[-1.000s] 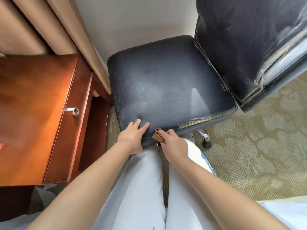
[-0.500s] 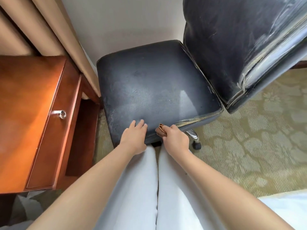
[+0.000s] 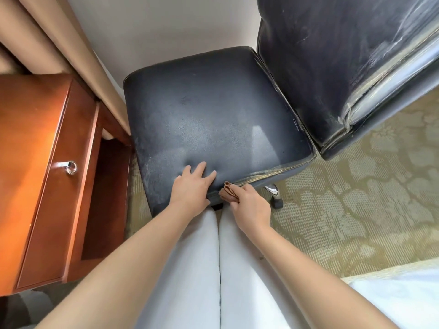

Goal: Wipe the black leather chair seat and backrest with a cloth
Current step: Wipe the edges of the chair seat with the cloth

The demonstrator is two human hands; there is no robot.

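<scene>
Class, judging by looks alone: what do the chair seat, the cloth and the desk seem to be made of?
Chair seat: black leather or imitation, dull sheen, worn stitched edge. Cloth: soft brown fabric, bunched in folds. Desk: reddish wood or veneer, glossy varnish reflecting light.

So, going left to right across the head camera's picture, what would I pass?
wooden desk → drawer ring pull → left hand pressing the chair seat → brown cloth → right hand gripping it → chair castor → patterned carpet
</scene>
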